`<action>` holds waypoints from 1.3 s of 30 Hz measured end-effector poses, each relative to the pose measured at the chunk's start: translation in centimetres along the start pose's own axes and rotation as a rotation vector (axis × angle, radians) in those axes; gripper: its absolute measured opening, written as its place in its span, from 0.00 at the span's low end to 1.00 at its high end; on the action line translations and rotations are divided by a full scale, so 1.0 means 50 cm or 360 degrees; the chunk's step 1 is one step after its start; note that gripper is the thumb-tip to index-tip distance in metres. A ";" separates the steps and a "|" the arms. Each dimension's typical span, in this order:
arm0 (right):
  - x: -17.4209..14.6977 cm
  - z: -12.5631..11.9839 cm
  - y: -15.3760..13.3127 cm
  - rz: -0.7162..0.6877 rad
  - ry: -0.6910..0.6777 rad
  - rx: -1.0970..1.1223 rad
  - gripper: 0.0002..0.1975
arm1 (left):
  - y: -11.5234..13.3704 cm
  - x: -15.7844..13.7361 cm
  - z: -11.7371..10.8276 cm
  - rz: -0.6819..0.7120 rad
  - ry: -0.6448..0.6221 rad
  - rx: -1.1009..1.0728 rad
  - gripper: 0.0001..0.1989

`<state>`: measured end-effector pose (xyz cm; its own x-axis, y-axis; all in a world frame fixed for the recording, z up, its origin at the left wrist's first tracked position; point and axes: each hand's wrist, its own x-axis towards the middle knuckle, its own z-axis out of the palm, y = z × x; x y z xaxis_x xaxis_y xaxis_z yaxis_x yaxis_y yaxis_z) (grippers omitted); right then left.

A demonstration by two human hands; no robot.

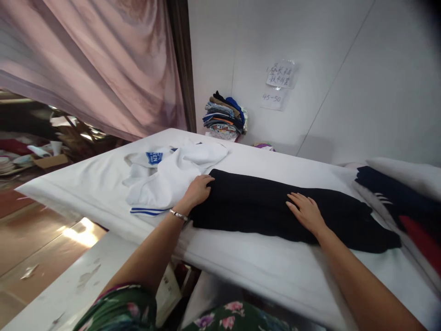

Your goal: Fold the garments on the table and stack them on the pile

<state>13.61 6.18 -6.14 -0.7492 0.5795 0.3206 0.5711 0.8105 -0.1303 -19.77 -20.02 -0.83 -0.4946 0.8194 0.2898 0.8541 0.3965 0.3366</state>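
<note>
A folded black garment (255, 207) lies lengthwise across the white-covered table. At its left end, my left hand (199, 191) rests on the edge with fingers slightly bent and apart, a bracelet on the wrist. My right hand (306, 212) lies flat on the middle of the black cloth, fingers stretched out. Just beyond my left hand is a crumpled white garment (179, 172) with blue stripes at its hem and a blue printed patch. The underside of the black garment is hidden.
A stack of folded clothes (223, 115) stands by the wall at the table's far edge. Dark blue, red and white clothes (396, 193) are piled at the right. Handwritten paper signs (279, 76) hang on the wall. A pink curtain (103, 59) hangs at the left.
</note>
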 end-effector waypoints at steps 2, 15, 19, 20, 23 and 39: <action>-0.002 0.000 0.001 -0.0016 0.0021 0.0000 0.25 | -0.005 -0.003 0.005 0.0086 -0.0122 0.0021 0.26; -0.005 -0.005 -0.007 0.0000 0.0045 -0.0029 0.24 | 0.015 0.006 0.004 -0.0280 0.0075 -0.0138 0.17; -0.004 -0.006 -0.008 0.0000 0.0048 -0.0038 0.24 | 0.039 0.009 0.018 -0.0411 -0.0060 -0.0241 0.20; -0.003 -0.006 -0.009 0.0000 0.0048 -0.0042 0.24 | 0.044 0.010 0.025 -0.0404 -0.0089 -0.0181 0.19; -0.004 -0.007 -0.011 -0.0004 0.0048 -0.0050 0.23 | 0.053 0.013 0.042 -0.0403 -0.0122 -0.0046 0.11; -0.006 -0.012 -0.024 -0.0008 0.0055 -0.0034 0.23 | 0.039 0.072 0.011 -0.0627 0.0018 0.0152 0.21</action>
<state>13.35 4.98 -5.52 -0.7402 0.5719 0.3536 0.5748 0.8111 -0.1085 -19.79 -16.09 0.37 -0.7883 0.5926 0.1654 0.6097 0.7164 0.3392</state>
